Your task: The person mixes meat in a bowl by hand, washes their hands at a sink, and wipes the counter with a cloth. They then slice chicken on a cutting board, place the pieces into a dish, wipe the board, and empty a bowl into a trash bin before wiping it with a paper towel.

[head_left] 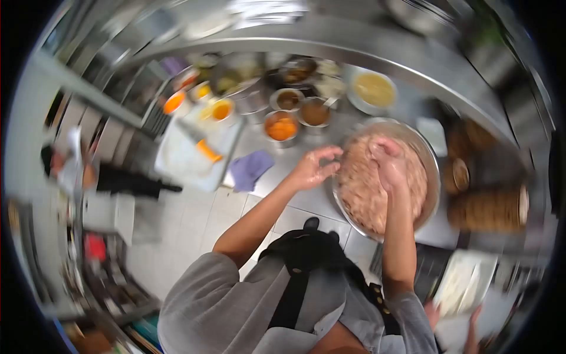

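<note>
- Right hand (386, 162) is pushed knuckles-up into a pale pink, coarse minced mixture (362, 194). Its fingers bend down into the mass, and I cannot tell how far they close on it.
- Left hand (312, 168) hovers at the near-left rim of the wide, round, shiny steel bowl (434, 177). Its fingers are curled in a loose claw with the tips drawn toward each other, and it grips nothing that shows.
- The mixture fills most of the steel bowl, which sits on the grey steel tabletop (283, 194) in front of the person. The right hand is in the upper middle of the heap; the left is just outside it, touching neither the mince nor, as far as the blur allows, the rim.
- Judging by its look, the mixture is soft, wet and sticky, heavy as a whole and with no shape of its own. It is best taken by scooping from underneath with cupped fingers, and a pinch would only tear off a lump.
- The bowl looks stiff and slick; its rim is the sure place to steady it.
- Left of the bowl lies a crumpled purple cloth (247, 168). Beyond that is a white cutting board (186, 159).
- Behind the bowl stand small round steel cups, one holding orange sauce (280, 127) and one holding brown sauce (315, 112).
</note>
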Available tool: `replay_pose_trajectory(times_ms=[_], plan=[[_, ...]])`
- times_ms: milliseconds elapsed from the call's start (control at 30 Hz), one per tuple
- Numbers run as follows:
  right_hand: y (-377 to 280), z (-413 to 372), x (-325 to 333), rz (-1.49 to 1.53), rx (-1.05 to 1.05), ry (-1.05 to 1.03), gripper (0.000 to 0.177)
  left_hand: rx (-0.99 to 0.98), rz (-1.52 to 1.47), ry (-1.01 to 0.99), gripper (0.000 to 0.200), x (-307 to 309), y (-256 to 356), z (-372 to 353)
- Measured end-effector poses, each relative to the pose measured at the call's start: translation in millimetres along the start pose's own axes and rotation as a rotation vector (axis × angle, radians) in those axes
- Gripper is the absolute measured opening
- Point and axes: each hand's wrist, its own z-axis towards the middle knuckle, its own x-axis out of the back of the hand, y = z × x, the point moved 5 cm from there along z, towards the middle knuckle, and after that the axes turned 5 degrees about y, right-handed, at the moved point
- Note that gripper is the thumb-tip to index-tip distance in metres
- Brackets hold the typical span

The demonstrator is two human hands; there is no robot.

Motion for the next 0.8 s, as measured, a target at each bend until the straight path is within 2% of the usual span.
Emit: replay_pose_trajectory(times_ms=[33,67,100,167,233,267,333,367,400,433,500,567,700,800], plan=[[-2,15,-38,-0.009,-0.007,-0.087,0.003,0.046,0.097,0.069,0.034,20,8,-22],[-12,33,-84,-0.136,0.125,-0.191,0.004,0.093,0.188,0.112,0.035,37,13,-42],[-22,50,-130,-0.257,0.269,-0.274,0.010,0.089,0.205,0.152,0.035,57,17,-62],[-33,84,-210,-0.412,0.535,-0.409,0.009,0.149,0.206,0.305,0.035,103,17,-105],[-34,123,-277,-0.827,0.709,-0.414,0.020,0.185,0.191,0.407,0.035,152,-2,-143],[-30,142,-306,-0.831,0.717,-0.409,0.020,0.227,0.143,0.459,0.034,176,-6,-160],[-12,180,-358,-1.058,0.659,-0.498,0.031,0.251,0.092,0.479,0.034,222,-18,-181],[-9,199,-373,-1.072,0.654,-0.464,0.031,0.274,0.043,0.554,0.032,246,-28,-190],[-1,215,-388,-1.149,0.624,-0.547,0.033,0.303,-0.010,0.626,0.031,270,-37,-201],[6,229,-398,-1.221,0.585,-0.626,0.035,0.299,-0.021,0.586,0.031,291,-44,-208],[15,256,-406,-1.321,0.529,-0.673,0.036,0.368,-0.031,0.666,0.029,331,-60,-216],[31,270,-408,-1.287,0.508,-0.809,0.029,0.389,-0.045,0.618,0.029,360,-68,-219],[50,290,-397,-1.225,0.311,-0.805,0.022,0.406,-0.068,0.568,0.028,399,-78,-208],[33,284,-392,-1.246,0.512,-0.794,0.013,0.374,-0.093,0.528,0.028,410,-80,-193]])
